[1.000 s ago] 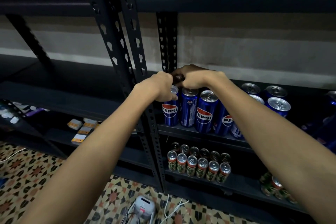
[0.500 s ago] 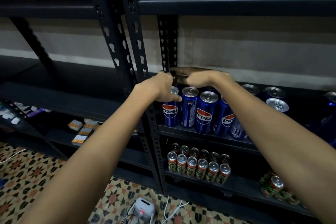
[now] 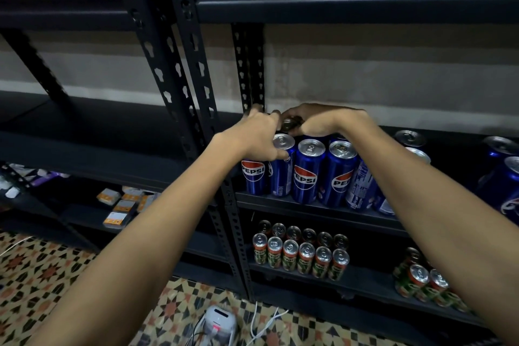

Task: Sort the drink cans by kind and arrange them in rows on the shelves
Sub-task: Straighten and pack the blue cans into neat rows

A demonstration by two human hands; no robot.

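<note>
Blue Pepsi cans (image 3: 307,174) stand in a tight row at the left end of the dark middle shelf (image 3: 314,206). My left hand (image 3: 252,136) is curled over the top of the leftmost Pepsi can (image 3: 252,177), with its thumb against the neighbouring can (image 3: 282,166). My right hand (image 3: 323,121) lies palm down over a back-row can (image 3: 290,122), of which only the dark top shows. The fingertips of both hands meet behind the front row. My right forearm hides part of the row.
More Pepsi cans (image 3: 410,137) stand loose further right on the same shelf. Red and green cans (image 3: 300,254) form two rows on the shelf below, with a loose heap (image 3: 427,284) to the right. A shelf upright (image 3: 193,70) stands left of my hands. A white device (image 3: 217,320) sits on the tiled floor.
Both hands have stayed over the same cans at the shelf's left end. My right hand has flattened and settled lower over the back-row can.
</note>
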